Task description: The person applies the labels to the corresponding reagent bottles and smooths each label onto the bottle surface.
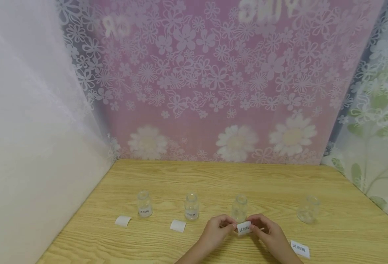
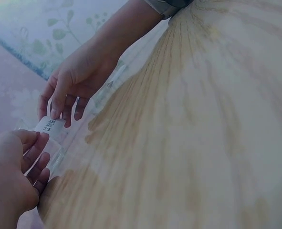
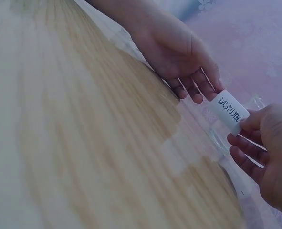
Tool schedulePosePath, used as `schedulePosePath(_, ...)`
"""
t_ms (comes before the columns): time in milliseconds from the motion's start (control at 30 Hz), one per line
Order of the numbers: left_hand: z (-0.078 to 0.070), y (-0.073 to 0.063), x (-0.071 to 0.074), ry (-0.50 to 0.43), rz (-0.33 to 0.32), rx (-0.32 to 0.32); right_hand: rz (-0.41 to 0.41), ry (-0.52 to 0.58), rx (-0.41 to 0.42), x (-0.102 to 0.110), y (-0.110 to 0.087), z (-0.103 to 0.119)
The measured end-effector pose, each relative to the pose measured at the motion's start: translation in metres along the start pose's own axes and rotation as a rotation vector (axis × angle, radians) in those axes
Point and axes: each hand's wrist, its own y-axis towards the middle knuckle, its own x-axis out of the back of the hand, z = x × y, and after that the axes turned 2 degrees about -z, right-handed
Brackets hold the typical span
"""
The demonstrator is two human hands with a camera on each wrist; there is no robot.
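Note:
A white label (image 1: pixel 244 228) with black characters is stretched between both hands, just in front of a clear glass bottle (image 1: pixel 239 205) with no label visible on it. My left hand (image 1: pixel 215 231) pinches its left end between thumb and index finger. At the other end, my right hand (image 1: pixel 270 234) pinches it the same way. The right wrist view shows the lettering on the label (image 3: pixel 230 111) plainly. Whether the label touches the glass, I cannot tell. Lower right, a second lettered label (image 1: pixel 300 249) lies on the wooden table (image 1: pixel 141 245).
To the left stand two glass bottles, one (image 1: pixel 144 204) at the far left and another (image 1: pixel 191 206) nearer, both bearing lettered labels. Blank white slips (image 1: pixel 123 220) lie in front of them. An unlabelled bottle (image 1: pixel 308 209) stands at right. Patterned curtains (image 1: pixel 194 73) hang behind the table.

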Motion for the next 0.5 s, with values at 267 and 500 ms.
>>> schedulePosePath(267, -0.0003, -0.0008, -0.0003, -0.027, 0.02, -0.016, 0.03, 0.011, 0.026, 0.0004, -0.001, -0.0025)
schedulePosePath(500, -0.0008, -0.0016, 0.0, -0.022, 0.049, -0.034, 0.024, 0.037, 0.033, -0.0006, -0.0014, -0.0026)
